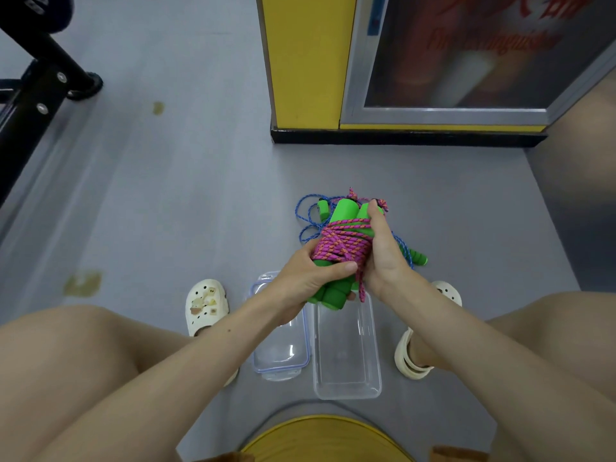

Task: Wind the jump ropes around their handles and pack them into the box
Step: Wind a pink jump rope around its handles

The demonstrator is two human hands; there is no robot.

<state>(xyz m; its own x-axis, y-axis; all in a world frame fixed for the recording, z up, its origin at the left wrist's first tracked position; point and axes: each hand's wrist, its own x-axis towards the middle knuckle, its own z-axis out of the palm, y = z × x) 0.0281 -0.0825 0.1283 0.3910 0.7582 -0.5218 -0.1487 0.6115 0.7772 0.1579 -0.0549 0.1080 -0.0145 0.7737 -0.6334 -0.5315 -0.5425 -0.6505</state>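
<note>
**Grey floor, open box: one rope nearly wound, one not yet begun**

A grey floor [166, 195] lies under a seated person, and a clear box [346, 361] stands open on it between the feet. Just above the box's far end, the left hand [310, 278] is clasped round the lower end of two green handles [346, 211], thumb laid across them. The right hand [383, 251] grasps the same bundle from the other side, fingers curled over the pink rope [343, 243] wrapped many times round the handles' middle. A short pink tail hangs toward the box; I cannot tell whether it is fastened.

The box holds nothing. Its lid [280, 348] lies against the box's left side. Beyond the box, behind the hands, a blue rope [305, 225] sprawls on the floor in loose loops, one of its grips [418, 256] lying off to the right. Farther beyond the box stands a yellow pillar [306, 61].

As I judge it, the pink rope is all but wound. Left to do: secure the tail, lay the bundle in the box, then wind and pack the blue rope.
</note>
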